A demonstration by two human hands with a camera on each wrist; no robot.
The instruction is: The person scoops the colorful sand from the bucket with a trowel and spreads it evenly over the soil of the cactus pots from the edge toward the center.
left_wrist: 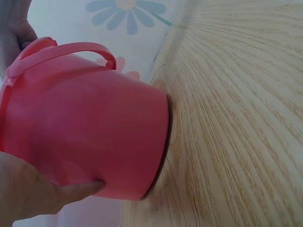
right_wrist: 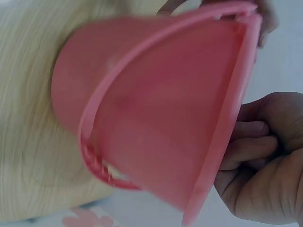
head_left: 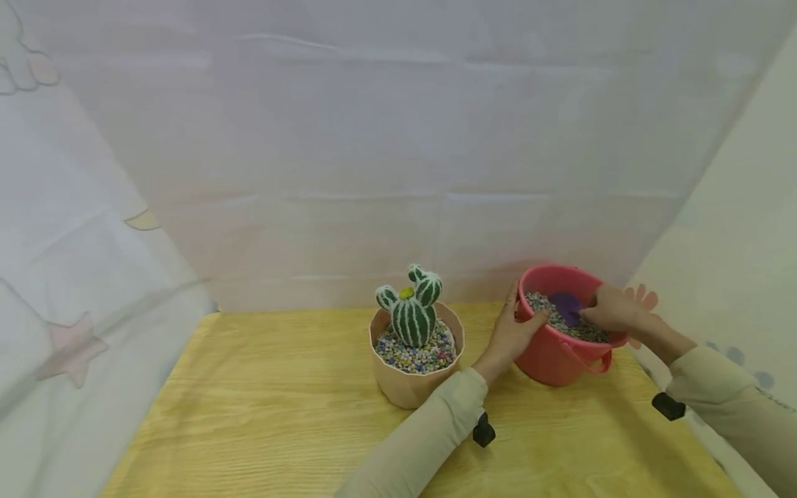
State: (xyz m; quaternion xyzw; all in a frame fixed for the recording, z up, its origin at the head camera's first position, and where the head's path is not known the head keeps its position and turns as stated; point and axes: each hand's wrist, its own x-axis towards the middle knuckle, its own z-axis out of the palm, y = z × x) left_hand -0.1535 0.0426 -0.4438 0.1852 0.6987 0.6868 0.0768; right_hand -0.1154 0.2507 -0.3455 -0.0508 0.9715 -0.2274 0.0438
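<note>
At the right of the head view a pink bucket (head_left: 551, 363) stands on the table, with small mixed-colour pebbles (head_left: 591, 333) inside. My left hand (head_left: 513, 337) grips its near left side, thumb over the rim; in the left wrist view a finger of this left hand (left_wrist: 35, 191) lies along the bucket's wall. My right hand (head_left: 613, 310) reaches over the right rim and holds a purple scoop (head_left: 565, 308) among the pebbles. In the right wrist view the fingers of the right hand (right_wrist: 265, 158) are curled behind the rim, and the bucket wall hides the scoop.
Left of the bucket, a peach pot (head_left: 405, 389) holds coloured pebbles and a green knitted-looking cactus (head_left: 413, 321) with a yellow flower. The wooden table (head_left: 268, 415) meets pale cloth walls (head_left: 349, 173) at the back and sides. The bucket's handle (head_left: 591, 363) hangs down in front.
</note>
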